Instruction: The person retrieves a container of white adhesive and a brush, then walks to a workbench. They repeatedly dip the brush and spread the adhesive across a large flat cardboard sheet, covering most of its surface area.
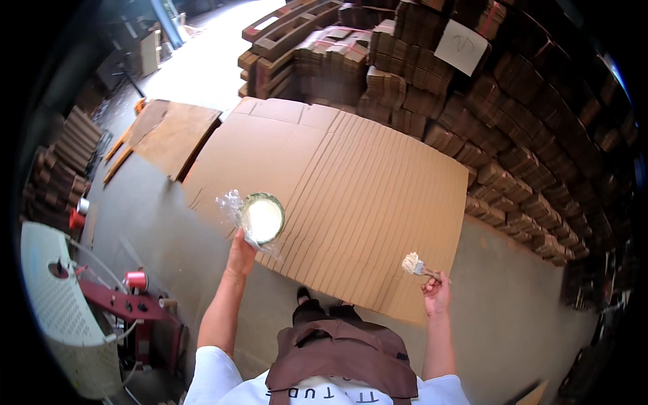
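My left hand (241, 252) grips a round, green-rimmed tub (280, 226) filled with a bright white substance. Crumpled clear plastic film (231, 204) sticks out around the tub's side and under my fingers. Over to the right, my right hand (437, 295) is closed around the handle of a brush (420, 267), its head thick with cream-white paste. Between and beyond both hands lies a large corrugated cardboard sheet (351, 196), with many parallel ridges across its right part and smoother areas at the far left. The brush is held near the sheet's right front edge.
Behind the sheet, a wooden board (172, 138) stands at the left. Bundled cardboard stacks (513, 182) line the back and right, with a white paper (462, 47) on one. A dark red machine (128, 304) with a perforated pale cover (64, 290) is at the near left.
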Demonstrator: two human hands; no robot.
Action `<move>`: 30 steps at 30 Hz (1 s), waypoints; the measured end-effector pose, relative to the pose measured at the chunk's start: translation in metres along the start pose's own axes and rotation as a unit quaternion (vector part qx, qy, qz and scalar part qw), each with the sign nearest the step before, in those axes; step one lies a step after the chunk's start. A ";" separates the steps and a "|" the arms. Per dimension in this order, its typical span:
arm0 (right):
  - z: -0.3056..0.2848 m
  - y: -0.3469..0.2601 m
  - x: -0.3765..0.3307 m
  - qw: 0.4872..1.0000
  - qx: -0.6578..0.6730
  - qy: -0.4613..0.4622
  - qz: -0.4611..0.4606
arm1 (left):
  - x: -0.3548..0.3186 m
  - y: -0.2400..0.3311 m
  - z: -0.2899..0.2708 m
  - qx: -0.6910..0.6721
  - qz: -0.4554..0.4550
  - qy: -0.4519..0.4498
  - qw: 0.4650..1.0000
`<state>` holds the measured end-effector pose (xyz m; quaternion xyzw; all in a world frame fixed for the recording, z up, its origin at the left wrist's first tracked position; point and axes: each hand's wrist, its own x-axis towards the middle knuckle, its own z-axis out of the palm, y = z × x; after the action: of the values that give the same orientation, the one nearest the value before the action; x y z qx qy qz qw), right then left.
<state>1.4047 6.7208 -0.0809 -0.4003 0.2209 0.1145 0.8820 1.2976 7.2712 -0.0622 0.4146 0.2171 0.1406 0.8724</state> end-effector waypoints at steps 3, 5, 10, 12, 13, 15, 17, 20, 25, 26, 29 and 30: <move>0.019 0.014 -0.002 0.999 -0.006 0.035 -0.030 | 0.085 -0.001 -0.012 0.023 -0.028 -0.042 0.998; 0.020 0.021 -0.018 0.996 -0.014 0.078 -0.042 | 0.121 -0.008 -0.013 0.042 -0.060 -0.028 0.997; 0.038 0.015 -0.037 0.986 -0.007 0.155 -0.055 | 0.215 -0.010 0.019 0.053 -0.100 -0.084 0.990; 0.052 0.011 -0.044 0.983 -0.019 0.170 -0.061 | 0.230 -0.013 0.034 0.055 -0.130 -0.084 0.986; 0.062 0.007 -0.046 0.982 -0.025 0.176 -0.060 | 0.234 -0.014 0.039 0.055 -0.139 -0.088 0.985; 0.075 0.000 -0.053 0.981 -0.035 0.180 -0.060 | 0.243 -0.016 0.046 0.047 -0.150 -0.100 0.982; 0.085 0.006 -0.052 0.983 -0.037 0.171 -0.056 | 0.257 -0.016 0.039 0.041 -0.150 -0.113 0.981; 0.098 0.011 -0.051 0.980 -0.027 0.186 -0.063 | 0.264 -0.020 0.049 0.048 -0.156 -0.097 0.982; 0.108 0.018 -0.043 0.982 -0.027 0.177 -0.054 | 0.258 -0.017 0.072 0.067 -0.168 -0.110 0.977; 0.111 0.021 -0.040 0.983 -0.024 0.174 -0.052 | 0.258 -0.019 0.075 0.067 -0.173 -0.113 0.976; 0.120 0.026 -0.031 0.988 -0.030 0.150 -0.038 | 0.257 -0.017 0.077 0.074 -0.186 -0.116 0.973; 0.124 0.029 -0.021 0.989 -0.029 0.140 -0.036 | 0.260 -0.019 0.078 0.077 -0.187 -0.112 0.973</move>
<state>1.4116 6.8329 -0.0179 -0.4456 0.3241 0.0317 0.8339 1.5626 7.3184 -0.1019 0.4453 0.2021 -0.0896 0.8677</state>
